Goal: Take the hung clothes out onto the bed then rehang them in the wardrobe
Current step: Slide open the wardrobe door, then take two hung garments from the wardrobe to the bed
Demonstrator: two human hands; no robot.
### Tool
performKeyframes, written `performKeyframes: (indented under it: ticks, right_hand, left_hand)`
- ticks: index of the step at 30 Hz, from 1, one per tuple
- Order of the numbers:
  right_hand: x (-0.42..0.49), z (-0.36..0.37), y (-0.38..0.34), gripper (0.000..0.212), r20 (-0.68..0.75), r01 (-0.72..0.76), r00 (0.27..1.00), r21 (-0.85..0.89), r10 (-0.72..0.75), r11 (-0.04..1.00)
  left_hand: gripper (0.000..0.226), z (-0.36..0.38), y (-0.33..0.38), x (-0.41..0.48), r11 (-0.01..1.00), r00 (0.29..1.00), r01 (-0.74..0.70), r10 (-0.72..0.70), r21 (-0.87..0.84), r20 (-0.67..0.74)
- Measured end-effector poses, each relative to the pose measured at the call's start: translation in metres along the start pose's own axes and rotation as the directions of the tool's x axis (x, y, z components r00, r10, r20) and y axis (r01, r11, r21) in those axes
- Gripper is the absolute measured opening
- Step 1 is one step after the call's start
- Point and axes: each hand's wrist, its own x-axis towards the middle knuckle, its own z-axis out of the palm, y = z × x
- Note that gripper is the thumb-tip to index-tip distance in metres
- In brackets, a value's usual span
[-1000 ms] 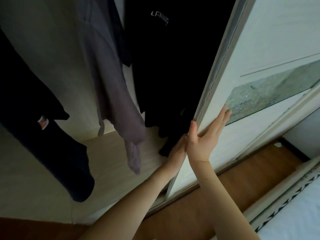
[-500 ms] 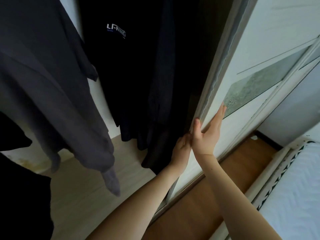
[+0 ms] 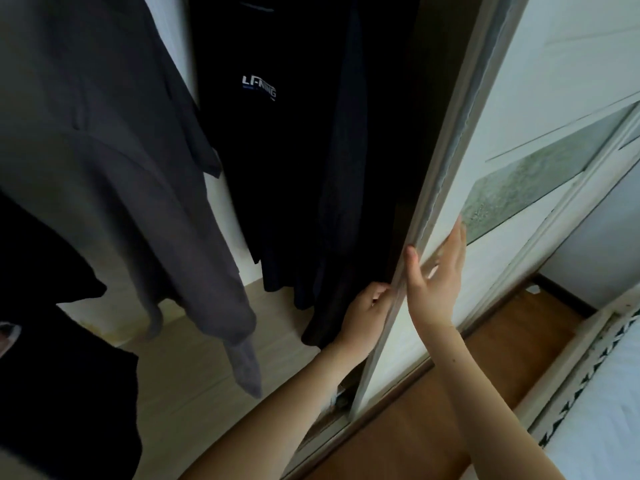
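Observation:
Inside the open wardrobe hang a grey long-sleeved garment (image 3: 114,174), a black shirt with a white logo (image 3: 277,150) and a dark garment (image 3: 52,341) at the lower left. My left hand (image 3: 367,308) curls its fingers around the inner edge of the white sliding door (image 3: 540,81). My right hand (image 3: 438,271) lies flat on the door's front face, thumb hooked on its edge, fingers spread. A further black garment (image 3: 346,271) hangs right beside my left hand.
The wardrobe floor (image 3: 194,368) is pale wood. A brown wooden room floor (image 3: 433,427) runs below the door track. The white bed (image 3: 606,403) with a patterned edge sits at the lower right. A frosted glass panel (image 3: 540,181) crosses the door.
The view has shifted closer and to the right, so the clothes appear further left and larger. Both hands stay on the door edge, and my left hand's fingers now wrap it more visibly.

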Motion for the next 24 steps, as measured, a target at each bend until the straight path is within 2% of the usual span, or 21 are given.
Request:
performKeyframes:
  ticks: [2, 4, 6, 8, 10, 12, 15, 18, 19, 21, 23, 24]
  right_hand:
    - [-0.021, -0.006, -0.017, 0.056, -0.120, -0.001, 0.993, 0.166, 0.021, 0.986]
    - [-0.048, -0.005, -0.046, 0.039, -0.213, 0.061, 0.977, 0.297, 0.004, 0.953]
    - [-0.068, 0.004, -0.080, 0.030, -0.181, 0.117, 0.982, 0.330, -0.059, 0.937]
    - [-0.075, 0.016, -0.122, 0.024, -0.057, 0.098, 0.995, 0.411, -0.082, 0.907]
    - [-0.071, 0.029, -0.169, 0.020, 0.046, 0.130, 0.985, 0.456, -0.169, 0.880]
    - [-0.062, 0.039, -0.221, 0.021, 0.075, 0.233, 0.948, 0.503, -0.311, 0.832]
    - [-0.041, 0.053, -0.300, 0.020, 0.021, 0.392, 0.860, 0.614, -0.511, 0.685]
    - [-0.014, 0.069, -0.374, 0.018, -0.067, 0.534, 0.768, 0.616, -0.637, 0.578]
    - [-0.004, 0.075, -0.397, 0.018, -0.074, 0.544, 0.762, 0.613, -0.643, 0.573]
    - [0.018, 0.088, -0.437, 0.019, -0.018, 0.501, 0.791, 0.595, -0.612, 0.629]
    - [0.042, 0.107, -0.464, 0.027, 0.114, 0.461, 0.812, 0.475, -0.572, 0.750]
    - [0.054, 0.117, -0.472, 0.035, 0.189, 0.451, 0.816, 0.383, -0.546, 0.806]
  left_hand:
    - [0.032, -0.023, 0.006, -0.027, 0.997, 0.999, -0.037, 0.038, 0.071, -0.011]
    - [0.027, -0.052, 0.018, -0.063, 0.991, 0.992, -0.109, 0.114, 0.080, -0.061]
    - [0.023, -0.083, 0.031, -0.105, 0.980, 0.970, -0.189, 0.197, 0.066, -0.141]
    - [0.024, -0.114, 0.049, -0.146, 0.958, 0.928, -0.262, 0.283, 0.112, -0.243]
    - [0.026, -0.147, 0.073, -0.185, 0.909, 0.844, -0.345, 0.410, 0.235, -0.346]
    - [0.026, -0.180, 0.104, -0.217, 0.842, 0.741, -0.384, 0.526, 0.379, -0.417]
    - [0.025, -0.228, 0.156, -0.253, 0.721, 0.545, -0.380, 0.681, 0.580, -0.489]
    - [0.025, -0.278, 0.209, -0.274, 0.589, 0.335, -0.325, 0.803, 0.740, -0.493]
    - [0.024, -0.296, 0.225, -0.278, 0.564, 0.275, -0.304, 0.824, 0.768, -0.495]
    - [0.021, -0.334, 0.256, -0.276, 0.555, 0.180, -0.256, 0.832, 0.791, -0.525]
    - [0.022, -0.371, 0.281, -0.264, 0.598, 0.141, -0.168, 0.802, 0.784, -0.581]
    - [0.024, -0.388, 0.292, -0.255, 0.644, 0.162, -0.120, 0.764, 0.756, -0.625]
